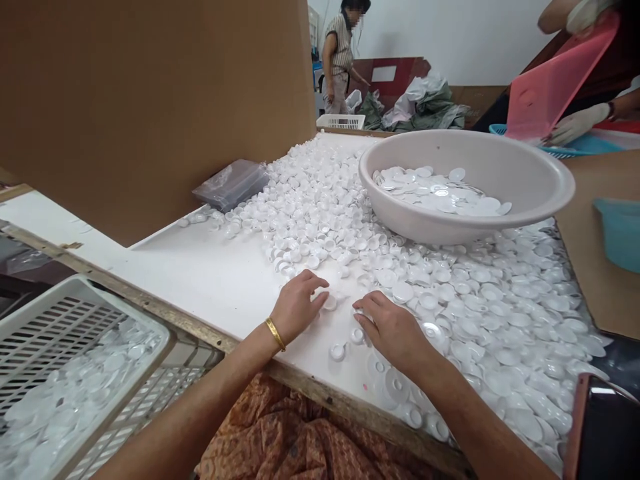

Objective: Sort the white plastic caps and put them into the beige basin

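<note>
My left hand (pixel 298 305) is over the white tabletop, thumb and fingers apart and bent. Close to its thumb tip lies a small round white plastic cap (pixel 329 303). Opposite it, my right hand (pixel 389 325) has its fingers curled, thumb near the index finger; whatever is between the tips is too small to make out. Just below those fingertips are a small white ring-like piece (pixel 357 335) and another white cap (pixel 337 351). A big pile of small white cup-shaped pieces (pixel 320 200) spreads beyond both hands, and flatter white discs (pixel 480 293) cover the right side.
A wide pale basin (pixel 465 230) holding white discs stands on the pile. At lower left, a white slatted basket (pixel 157 333) contains more pieces. A cardboard panel (pixel 160 100) rises at left, beside a plastic-wrapped pack (pixel 233 185). A phone (pixel 607 427) lies lower right. Gloved co-worker's hands (pixel 580 125) handle a pink tray (pixel 545 93).
</note>
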`<action>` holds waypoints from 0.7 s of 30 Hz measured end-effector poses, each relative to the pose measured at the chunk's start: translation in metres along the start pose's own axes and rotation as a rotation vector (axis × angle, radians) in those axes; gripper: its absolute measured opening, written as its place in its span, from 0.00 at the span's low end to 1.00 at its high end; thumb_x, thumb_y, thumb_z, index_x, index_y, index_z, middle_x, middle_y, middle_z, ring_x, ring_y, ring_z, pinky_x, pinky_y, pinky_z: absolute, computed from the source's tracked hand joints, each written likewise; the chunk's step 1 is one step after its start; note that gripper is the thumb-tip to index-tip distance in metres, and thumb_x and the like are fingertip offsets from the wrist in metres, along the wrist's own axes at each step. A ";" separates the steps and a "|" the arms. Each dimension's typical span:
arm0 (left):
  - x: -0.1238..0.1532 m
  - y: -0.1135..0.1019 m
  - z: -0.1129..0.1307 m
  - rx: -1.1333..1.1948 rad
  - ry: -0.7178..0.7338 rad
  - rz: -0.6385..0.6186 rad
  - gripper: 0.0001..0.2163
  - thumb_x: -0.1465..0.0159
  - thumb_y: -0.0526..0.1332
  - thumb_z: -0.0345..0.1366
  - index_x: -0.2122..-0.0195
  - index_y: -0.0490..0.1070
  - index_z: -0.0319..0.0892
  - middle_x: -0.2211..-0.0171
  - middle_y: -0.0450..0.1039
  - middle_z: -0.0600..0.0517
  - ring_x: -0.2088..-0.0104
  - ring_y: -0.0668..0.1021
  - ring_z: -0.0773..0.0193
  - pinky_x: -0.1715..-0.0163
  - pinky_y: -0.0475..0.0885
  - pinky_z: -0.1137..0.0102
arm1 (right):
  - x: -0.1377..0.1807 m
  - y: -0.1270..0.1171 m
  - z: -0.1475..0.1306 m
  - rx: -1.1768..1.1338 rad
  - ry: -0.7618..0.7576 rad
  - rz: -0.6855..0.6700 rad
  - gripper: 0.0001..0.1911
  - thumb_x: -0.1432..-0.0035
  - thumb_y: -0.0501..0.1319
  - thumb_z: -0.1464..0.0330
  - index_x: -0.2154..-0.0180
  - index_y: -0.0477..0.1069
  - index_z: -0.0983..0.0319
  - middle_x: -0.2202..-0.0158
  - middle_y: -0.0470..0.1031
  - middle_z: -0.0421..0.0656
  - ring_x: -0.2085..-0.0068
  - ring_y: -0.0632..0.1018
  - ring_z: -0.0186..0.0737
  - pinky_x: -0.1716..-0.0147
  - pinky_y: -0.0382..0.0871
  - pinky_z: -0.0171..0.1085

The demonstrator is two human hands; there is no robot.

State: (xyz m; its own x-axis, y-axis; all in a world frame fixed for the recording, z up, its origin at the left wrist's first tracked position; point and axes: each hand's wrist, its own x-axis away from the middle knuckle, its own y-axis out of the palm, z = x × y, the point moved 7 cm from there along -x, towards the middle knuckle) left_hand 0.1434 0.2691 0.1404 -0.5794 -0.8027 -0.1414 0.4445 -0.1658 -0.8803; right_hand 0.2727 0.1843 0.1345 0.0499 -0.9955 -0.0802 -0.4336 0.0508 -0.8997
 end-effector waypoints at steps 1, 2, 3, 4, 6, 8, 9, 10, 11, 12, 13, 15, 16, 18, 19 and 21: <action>0.002 0.002 0.003 -0.013 -0.001 -0.041 0.08 0.42 0.59 0.36 0.62 0.72 0.43 0.65 0.69 0.51 0.67 0.73 0.66 0.67 0.67 0.70 | 0.000 0.000 0.000 0.000 -0.005 0.003 0.10 0.40 0.51 0.70 0.59 0.68 0.60 0.61 0.70 0.43 0.65 0.74 0.34 0.66 0.68 0.33; 0.003 0.003 0.007 -0.036 0.001 -0.072 0.09 0.44 0.60 0.38 0.63 0.72 0.43 0.65 0.68 0.51 0.67 0.72 0.65 0.67 0.67 0.70 | 0.000 0.001 0.000 -0.001 -0.009 0.006 0.10 0.40 0.50 0.69 0.59 0.68 0.60 0.61 0.70 0.43 0.65 0.74 0.34 0.67 0.68 0.33; 0.005 0.005 0.010 -0.062 0.007 -0.092 0.09 0.45 0.61 0.38 0.64 0.73 0.43 0.65 0.68 0.51 0.66 0.72 0.63 0.67 0.66 0.69 | 0.000 0.001 0.000 -0.002 -0.011 0.007 0.10 0.40 0.50 0.69 0.59 0.68 0.60 0.61 0.70 0.43 0.65 0.74 0.34 0.67 0.68 0.34; 0.005 0.008 0.014 -0.083 0.017 -0.105 0.07 0.45 0.61 0.37 0.65 0.73 0.43 0.65 0.68 0.51 0.65 0.72 0.63 0.66 0.66 0.69 | 0.000 0.002 0.001 -0.004 -0.013 0.010 0.11 0.40 0.50 0.69 0.59 0.68 0.59 0.61 0.70 0.43 0.66 0.74 0.34 0.67 0.68 0.34; 0.005 0.012 0.020 -0.101 0.032 -0.124 0.05 0.43 0.59 0.34 0.68 0.73 0.43 0.65 0.69 0.51 0.64 0.72 0.63 0.65 0.65 0.69 | 0.000 0.003 0.002 -0.010 -0.023 0.019 0.11 0.39 0.49 0.68 0.59 0.68 0.59 0.60 0.70 0.43 0.66 0.74 0.34 0.67 0.68 0.34; 0.003 0.016 0.021 -0.110 0.017 -0.151 0.07 0.41 0.55 0.32 0.71 0.73 0.42 0.66 0.69 0.51 0.65 0.72 0.64 0.65 0.65 0.70 | 0.000 0.004 0.003 -0.007 -0.035 0.038 0.12 0.39 0.49 0.67 0.59 0.68 0.59 0.60 0.70 0.43 0.68 0.74 0.34 0.68 0.68 0.34; 0.001 0.017 0.020 -0.121 -0.002 -0.167 0.08 0.40 0.54 0.32 0.71 0.72 0.42 0.66 0.69 0.51 0.65 0.72 0.64 0.66 0.65 0.70 | 0.000 0.005 0.004 -0.002 -0.040 0.048 0.12 0.39 0.48 0.67 0.59 0.68 0.59 0.60 0.70 0.43 0.68 0.74 0.34 0.68 0.68 0.34; -0.001 0.017 0.017 -0.139 -0.027 -0.182 0.08 0.39 0.53 0.33 0.71 0.72 0.41 0.66 0.70 0.50 0.66 0.72 0.64 0.67 0.65 0.70 | 0.001 0.005 0.004 0.005 -0.044 0.054 0.12 0.39 0.48 0.67 0.59 0.68 0.59 0.60 0.70 0.43 0.69 0.74 0.34 0.69 0.68 0.34; -0.003 0.016 0.014 -0.164 -0.057 -0.196 0.09 0.39 0.52 0.33 0.70 0.71 0.41 0.67 0.70 0.50 0.66 0.72 0.63 0.68 0.64 0.69 | 0.001 0.006 0.005 0.012 -0.047 0.059 0.12 0.39 0.48 0.67 0.59 0.68 0.59 0.60 0.70 0.43 0.69 0.74 0.34 0.69 0.68 0.34; -0.006 0.015 0.010 -0.192 -0.087 -0.210 0.09 0.38 0.51 0.34 0.70 0.70 0.40 0.67 0.70 0.50 0.67 0.73 0.62 0.69 0.64 0.69 | 0.001 0.006 0.005 0.017 -0.049 0.061 0.12 0.39 0.48 0.67 0.59 0.68 0.59 0.60 0.70 0.43 0.68 0.74 0.34 0.70 0.68 0.34; -0.008 0.014 0.006 -0.216 -0.116 -0.221 0.10 0.38 0.49 0.34 0.68 0.69 0.40 0.68 0.71 0.49 0.67 0.73 0.62 0.70 0.64 0.69 | 0.001 0.007 0.005 0.021 -0.050 0.060 0.12 0.39 0.48 0.67 0.59 0.68 0.59 0.60 0.70 0.43 0.68 0.74 0.34 0.70 0.68 0.34; -0.013 0.015 -0.001 -0.247 -0.157 -0.239 0.11 0.37 0.47 0.34 0.67 0.68 0.41 0.70 0.72 0.50 0.69 0.73 0.61 0.72 0.63 0.69 | 0.002 0.007 0.005 0.022 -0.052 0.052 0.12 0.39 0.48 0.67 0.59 0.68 0.59 0.60 0.70 0.43 0.68 0.74 0.34 0.69 0.68 0.35; -0.016 0.017 -0.004 -0.256 -0.170 -0.248 0.11 0.37 0.47 0.34 0.67 0.68 0.41 0.71 0.72 0.50 0.70 0.74 0.61 0.73 0.62 0.69 | 0.002 0.007 0.005 0.021 -0.053 0.050 0.12 0.39 0.48 0.67 0.59 0.68 0.60 0.60 0.70 0.43 0.67 0.74 0.34 0.69 0.68 0.35; -0.020 0.023 -0.006 -0.270 -0.184 -0.256 0.11 0.37 0.47 0.35 0.69 0.68 0.42 0.73 0.72 0.50 0.71 0.74 0.61 0.75 0.62 0.70 | 0.002 0.007 0.004 0.013 -0.057 0.047 0.12 0.39 0.48 0.68 0.59 0.68 0.60 0.60 0.70 0.43 0.68 0.74 0.34 0.70 0.68 0.34; -0.021 0.026 -0.006 -0.281 -0.189 -0.252 0.11 0.38 0.48 0.35 0.70 0.68 0.42 0.72 0.73 0.49 0.71 0.74 0.60 0.75 0.62 0.70 | 0.003 0.007 0.004 0.010 -0.061 0.049 0.12 0.39 0.48 0.68 0.58 0.68 0.59 0.60 0.70 0.43 0.68 0.74 0.34 0.71 0.68 0.34; -0.023 0.027 -0.003 -0.307 -0.195 -0.232 0.10 0.38 0.50 0.36 0.69 0.69 0.42 0.71 0.73 0.48 0.69 0.75 0.58 0.74 0.62 0.69 | 0.003 0.006 0.004 0.005 -0.068 0.060 0.12 0.39 0.48 0.68 0.59 0.68 0.59 0.61 0.71 0.42 0.69 0.74 0.33 0.72 0.68 0.33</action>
State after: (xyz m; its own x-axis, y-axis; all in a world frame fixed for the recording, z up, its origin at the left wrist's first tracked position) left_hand 0.1665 0.2850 0.1180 -0.4866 -0.8626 0.1384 0.0766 -0.2000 -0.9768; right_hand 0.2742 0.1823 0.1270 0.0848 -0.9830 -0.1627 -0.4329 0.1107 -0.8946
